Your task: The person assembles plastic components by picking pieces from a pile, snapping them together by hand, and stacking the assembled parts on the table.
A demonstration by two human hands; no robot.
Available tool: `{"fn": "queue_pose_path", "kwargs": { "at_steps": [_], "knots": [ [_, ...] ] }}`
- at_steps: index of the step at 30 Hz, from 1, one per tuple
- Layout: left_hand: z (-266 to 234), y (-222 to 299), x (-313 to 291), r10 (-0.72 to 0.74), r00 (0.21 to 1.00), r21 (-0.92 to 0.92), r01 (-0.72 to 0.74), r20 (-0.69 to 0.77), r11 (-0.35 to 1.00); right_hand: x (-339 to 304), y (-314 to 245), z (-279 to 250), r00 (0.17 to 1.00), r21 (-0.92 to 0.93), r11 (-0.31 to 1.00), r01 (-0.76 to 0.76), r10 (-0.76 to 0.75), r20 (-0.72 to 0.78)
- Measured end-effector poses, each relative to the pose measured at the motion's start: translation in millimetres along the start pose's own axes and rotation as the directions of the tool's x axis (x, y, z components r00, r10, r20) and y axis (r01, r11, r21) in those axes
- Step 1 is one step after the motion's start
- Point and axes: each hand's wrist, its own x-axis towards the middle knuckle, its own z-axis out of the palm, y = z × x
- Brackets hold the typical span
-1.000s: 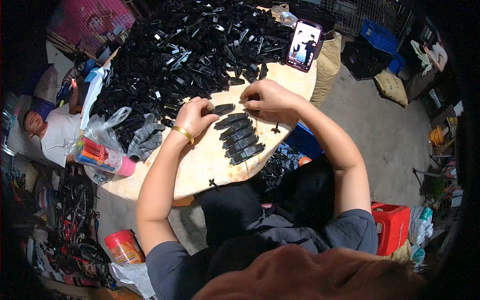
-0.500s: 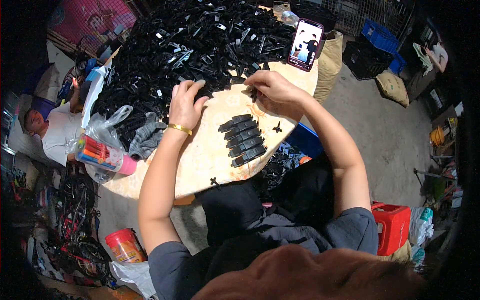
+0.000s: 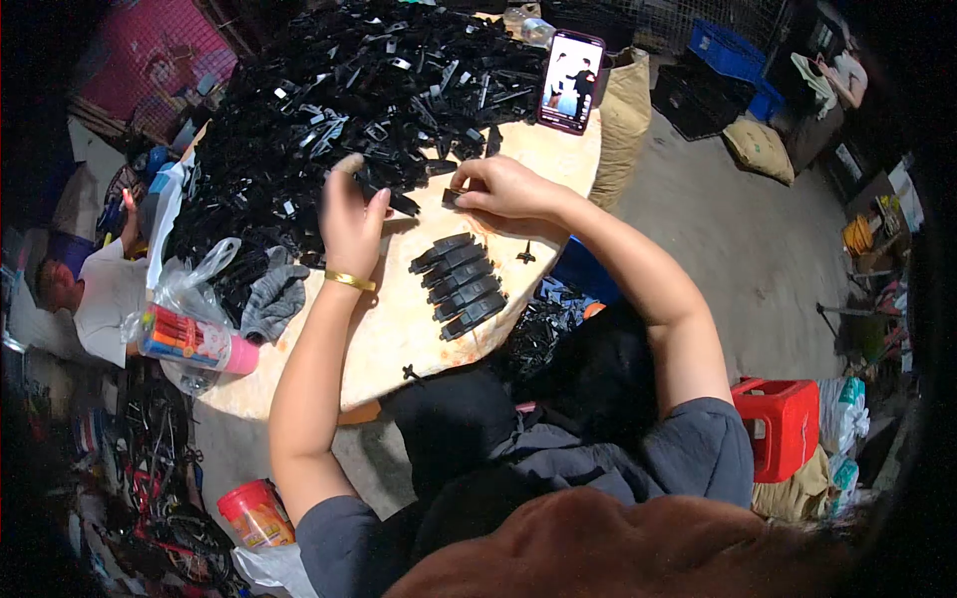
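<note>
At the near edge of a large heap of black plastic parts [image 3: 329, 110], my right hand [image 3: 506, 187] pinches a small black plastic piece [image 3: 452, 198] just over the tablecloth. My left hand [image 3: 351, 217], with a gold band at the wrist, is at the heap's edge, its fingers smeared by motion. A black part [image 3: 402, 203] sticks out beside its thumb; whether the hand grips it I cannot tell. Between my forearms several black plastic pieces [image 3: 461, 286] lie side by side in a slanting row. Small cross-shaped black parts lie right of the row [image 3: 525, 253] and at the near edge [image 3: 411, 373].
A phone [image 3: 570, 82] showing a video stands at the table's far right. On the left are a grey cloth [image 3: 273, 297] and a pink-bottomed tub of coloured pens [image 3: 199, 339]. Another person [image 3: 100, 284] is beyond them. A red stool [image 3: 778, 429] stands at right.
My right hand has come left and now pinches a small black piece. The left hand has drawn slightly back from the heap. The whole view has shifted a little.
</note>
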Motion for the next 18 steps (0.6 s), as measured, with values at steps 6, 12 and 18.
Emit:
{"fn": "queue_pose_path", "kwargs": {
  "at_steps": [6, 12, 18],
  "knots": [
    [6, -12, -10, -0.363, 0.871, -0.170, 0.433, 0.331, 0.885, -4, 10, 9, 0.979, -0.114, 0.993, 0.039, -0.060, -0.195],
    [-3, -3, -10, -0.043, 0.912, 0.367, -0.120, 0.407, 0.922, -6, 11, 19, 0.978, -0.162, 0.986, 0.052, -0.083, -0.192],
    [2, -4, -14, -0.028, 0.892, 0.442, -0.197, 0.452, 0.875, -10, 1, 18, 0.970, -0.218, 0.974, 0.058, -0.106, -0.219]
  ]
}}
